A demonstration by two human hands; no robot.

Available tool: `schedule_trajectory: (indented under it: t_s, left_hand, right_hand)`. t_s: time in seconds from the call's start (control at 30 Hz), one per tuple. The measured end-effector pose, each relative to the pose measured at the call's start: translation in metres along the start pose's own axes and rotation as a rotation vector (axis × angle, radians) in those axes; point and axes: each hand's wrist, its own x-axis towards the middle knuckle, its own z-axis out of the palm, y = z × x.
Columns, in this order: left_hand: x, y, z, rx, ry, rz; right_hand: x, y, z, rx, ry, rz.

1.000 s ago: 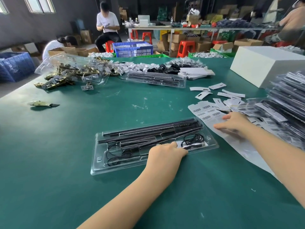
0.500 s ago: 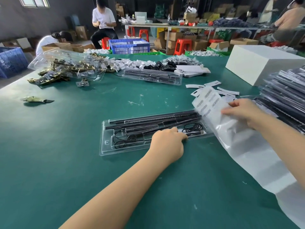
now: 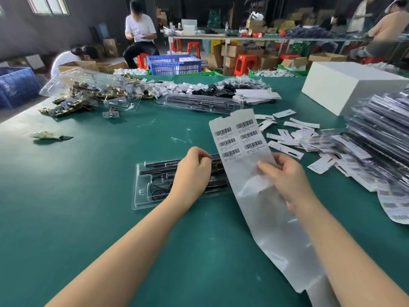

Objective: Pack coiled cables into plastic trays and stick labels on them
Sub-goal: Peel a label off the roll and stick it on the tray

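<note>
Labels, printed with barcodes in two columns, sit at the top of a long glossy backing strip that runs from the bench's near edge at about 5 o'clock up to the middle of the view. The right hand holds this strip partway up, its fingers curled onto the sheet just below the lowest labels, thumb behind. At 9 o'clock of the strip the left hand hovers over the clear plastic tray, fingertips pinched together close to the strip's left edge; whether they already grip a label I cannot tell. The tray lies flat on the green bench, holding black rods and a coiled cable, its right end hidden behind the strip.

Toward 2 o'clock, loose white paper tags are scattered, and beside them a blurred stack of packed trays leans at the right edge. Farther off at 12 o'clock lies another filled tray, with a heap of brass-coloured hardware under clear shells at 10 o'clock and a white box at 1 o'clock. Beyond the bench stand a blue crate, red stools and cardboard boxes, with a seated person in a white shirt.
</note>
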Motion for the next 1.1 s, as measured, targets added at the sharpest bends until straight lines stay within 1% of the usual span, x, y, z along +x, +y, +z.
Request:
schedule_trajectory:
  t_s: [0.03,0.1,0.17,0.23,0.3,0.33,0.37,0.43,0.47,0.5,0.53,0.57,0.6,0.63,0.7,0.77,0.8,0.87,0.93,1.0,1.07,1.1]
  left_hand:
    - [0.0,0.003,-0.003,-0.123,-0.006,-0.012]
    - [0.001,0.009,-0.006,-0.25,-0.109,-0.027]
    - [0.003,0.01,-0.004,-0.335,-0.188,-0.051]
    - [0.005,0.012,-0.003,-0.394,-0.197,-0.104]
    - [0.006,0.016,0.0,-0.434,-0.231,-0.145]
    - [0.006,0.018,0.003,-0.407,-0.237,-0.139]
    - [0.005,0.018,0.006,-0.316,-0.207,-0.108]
    - [0.004,0.018,0.013,0.022,-0.034,0.015]
    - [0.001,0.02,0.015,0.168,0.068,0.109]
    - [-0.002,0.024,0.017,0.247,0.131,0.218]
    - [-0.004,0.029,0.02,0.266,0.134,0.32]
    - [-0.006,0.034,0.022,0.252,0.095,0.392]
    - [-0.007,0.039,0.023,0.209,0.046,0.423]
    - [-0.009,0.044,0.023,0.141,0.012,0.424]
    - [-0.01,0.049,0.021,0.037,-0.005,0.405]
    - [-0.01,0.05,0.018,0.024,-0.031,0.397]
    - [-0.011,0.05,0.017,0.016,-0.059,0.393]
    - [-0.012,0.05,0.016,-0.023,-0.121,0.392]
    - [-0.014,0.05,0.016,-0.017,-0.158,0.44]
    - [-0.016,0.047,0.019,0.047,-0.135,0.504]
    - [-0.018,0.044,0.019,0.095,-0.062,0.512]
    - [-0.018,0.042,0.018,0.109,-0.03,0.505]
  right_hand:
    - [-0.002,0.003,0.003,0.041,-0.035,0.022]
    - [-0.005,0.005,0.008,0.129,-0.085,0.052]
    - [-0.005,0.003,0.009,0.189,-0.123,0.084]
    - [-0.003,-0.003,0.007,0.25,-0.17,0.151]
    - [0.002,-0.009,0.002,0.255,-0.193,0.198]
    - [0.004,-0.011,0.0,0.215,-0.192,0.187]
    - [0.005,-0.012,-0.002,0.149,-0.186,0.148]
    - [0.006,-0.013,-0.004,0.017,-0.183,0.032]
    - [0.005,-0.015,-0.004,-0.029,-0.197,-0.021]
    - [0.003,-0.017,-0.003,-0.073,-0.222,-0.07]
    - [0.001,-0.019,-0.002,-0.122,-0.252,-0.122]
    - [-0.001,-0.022,-0.001,-0.186,-0.271,-0.179]
    - [-0.003,-0.024,0.0,-0.26,-0.276,-0.232]
    - [-0.004,-0.027,0.001,-0.328,-0.278,-0.275]
    - [-0.007,-0.033,0.001,-0.425,-0.295,-0.33]
    - [-0.01,-0.036,0.001,-0.47,-0.302,-0.35]
    - [-0.011,-0.036,0.001,-0.462,-0.301,-0.334]
    - [-0.013,-0.037,0.002,-0.356,-0.311,-0.239]
    - [-0.014,-0.035,0.003,-0.289,-0.304,-0.151]
    - [-0.014,-0.033,0.003,-0.261,-0.27,-0.111]
    - [-0.016,-0.033,0.006,-0.166,-0.261,-0.071]
    - [-0.017,-0.033,0.006,-0.11,-0.287,-0.034]
